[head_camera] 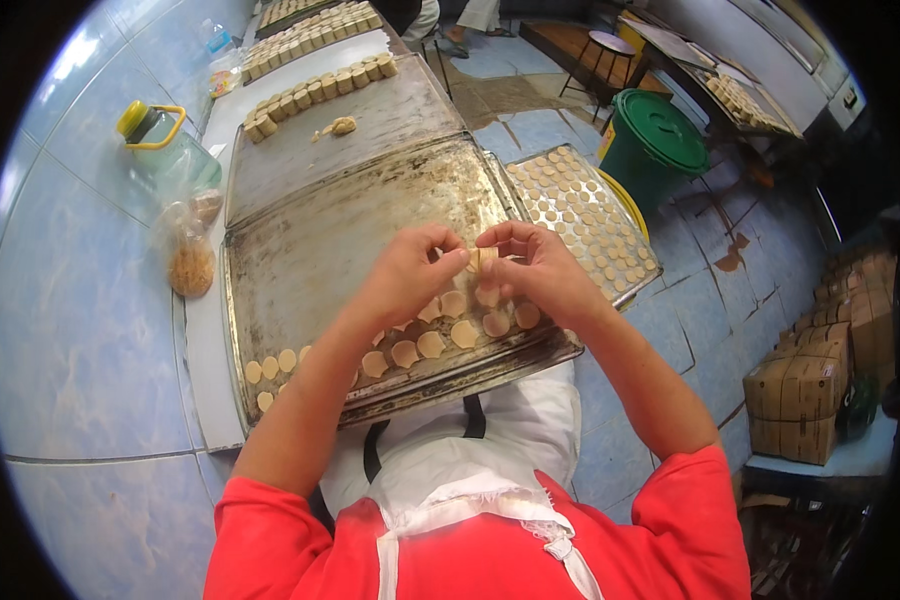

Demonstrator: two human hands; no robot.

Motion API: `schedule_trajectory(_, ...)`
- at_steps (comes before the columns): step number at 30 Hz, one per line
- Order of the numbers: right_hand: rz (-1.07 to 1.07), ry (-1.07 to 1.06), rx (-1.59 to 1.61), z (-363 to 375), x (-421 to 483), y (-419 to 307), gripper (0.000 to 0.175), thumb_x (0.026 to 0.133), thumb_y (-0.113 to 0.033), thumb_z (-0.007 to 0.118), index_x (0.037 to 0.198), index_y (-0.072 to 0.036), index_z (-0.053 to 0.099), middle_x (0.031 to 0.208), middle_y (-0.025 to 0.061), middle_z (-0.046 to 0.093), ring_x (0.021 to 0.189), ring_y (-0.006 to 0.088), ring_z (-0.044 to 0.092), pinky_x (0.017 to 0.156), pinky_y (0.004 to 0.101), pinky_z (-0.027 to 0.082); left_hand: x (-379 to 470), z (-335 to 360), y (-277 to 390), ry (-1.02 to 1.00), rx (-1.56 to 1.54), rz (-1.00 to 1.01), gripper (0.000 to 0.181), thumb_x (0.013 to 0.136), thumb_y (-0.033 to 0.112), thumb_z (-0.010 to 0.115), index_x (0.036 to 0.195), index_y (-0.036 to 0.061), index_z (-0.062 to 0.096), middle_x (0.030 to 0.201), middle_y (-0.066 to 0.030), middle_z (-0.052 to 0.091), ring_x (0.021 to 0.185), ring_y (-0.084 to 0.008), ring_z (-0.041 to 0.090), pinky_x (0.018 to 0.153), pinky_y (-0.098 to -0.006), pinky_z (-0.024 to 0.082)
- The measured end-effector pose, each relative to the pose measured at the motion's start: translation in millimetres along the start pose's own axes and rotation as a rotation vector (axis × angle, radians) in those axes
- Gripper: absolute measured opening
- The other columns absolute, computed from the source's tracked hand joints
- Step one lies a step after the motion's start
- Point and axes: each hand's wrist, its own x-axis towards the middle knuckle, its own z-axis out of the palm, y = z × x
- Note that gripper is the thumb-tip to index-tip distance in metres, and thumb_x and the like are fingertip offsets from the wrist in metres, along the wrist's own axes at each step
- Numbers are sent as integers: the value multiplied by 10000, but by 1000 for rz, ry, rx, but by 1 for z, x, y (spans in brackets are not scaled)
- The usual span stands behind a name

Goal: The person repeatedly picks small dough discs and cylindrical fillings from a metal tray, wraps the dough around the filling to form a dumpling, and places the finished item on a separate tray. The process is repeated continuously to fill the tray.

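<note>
Over a worn metal baking tray (322, 247), my right hand (544, 262) grips a short stack of thin dough rounds (486, 259) between thumb and fingers. The thumb and forefinger of my left hand (412, 270) pinch a dough round at the stack's left side. Below my hands, flat dough rounds (430, 344) lie in rows along the tray's near edge, several with scalloped or pulled rims. My left forearm hides part of these rows. More small rounds (270, 367) lie at the tray's near left corner.
Beyond lies another tray (412, 97) with rolled dough pieces (315, 91) and a dough lump (343, 125). To the right, a tray of rounds (570, 210) sits by a green lidded bin (660, 131). A jug (172, 150) and plastic bag (191, 266) line the wall; cartons (799, 390) stand right.
</note>
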Motion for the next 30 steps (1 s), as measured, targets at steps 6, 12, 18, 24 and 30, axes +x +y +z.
schedule_trajectory(6,-8,7,-29,11,4,2,328,951,-141,777,1211,25,667,1002,78,728,829,121,704,710,262,565,-17,-13,3,14,48,-182,252,985,251,716,999,-1,724,789,-73,661,713,-140,617,669,-327,520)
schedule_trajectory(12,39,59,-200,20,6,-9,346,941,-130,748,1228,44,663,1077,79,720,847,128,709,716,269,565,-13,-12,-6,89,171,12,259,983,248,726,1006,-10,726,810,-98,662,732,-158,632,685,-350,519)
schedule_trajectory(18,40,29,-138,28,2,-8,364,942,-141,750,1248,32,653,1059,71,726,850,112,700,715,248,551,-19,-11,-16,79,72,-27,287,964,274,743,987,-12,736,797,-117,675,752,-199,645,722,-370,524)
schedule_trajectory(24,55,-78,-43,38,14,0,369,977,-147,748,1287,18,632,1010,71,729,859,90,694,701,232,540,-32,-29,-19,49,103,-130,285,971,280,748,971,-4,729,801,-55,659,749,-140,605,687,-325,498)
schedule_trajectory(30,42,-115,-27,55,18,3,364,979,-143,751,1278,30,636,1039,97,716,880,123,725,683,256,558,-48,-32,-31,86,-80,-49,254,987,247,743,963,-5,716,799,0,632,731,-89,556,645,-293,469)
